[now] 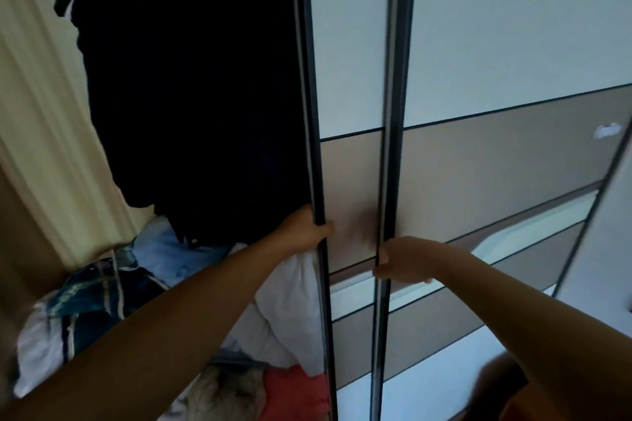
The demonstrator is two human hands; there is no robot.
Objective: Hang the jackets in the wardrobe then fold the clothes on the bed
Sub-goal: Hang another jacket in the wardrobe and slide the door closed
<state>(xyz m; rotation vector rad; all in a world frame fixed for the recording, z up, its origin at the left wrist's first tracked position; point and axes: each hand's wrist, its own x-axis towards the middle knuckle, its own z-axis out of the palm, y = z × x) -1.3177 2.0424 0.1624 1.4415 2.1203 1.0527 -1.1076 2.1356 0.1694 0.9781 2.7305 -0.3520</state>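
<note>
Head view: the left hand (302, 229) curls round the door edge (313, 147), and the right hand (405, 260) grips the second door (393, 113). Dark jackets (191, 96) hang inside the wardrobe (496, 44). If the door slides, it could snag the white cloth (290, 301) beside its track.

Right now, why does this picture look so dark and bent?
Head view: there is little light, so the jackets merge into one black mass. Head view: the wide lens bows the left frame and right frame. Head view: the left hand gripping the left frame and the right hand gripping the right frame look soft, and the bottom corners smear.
</note>
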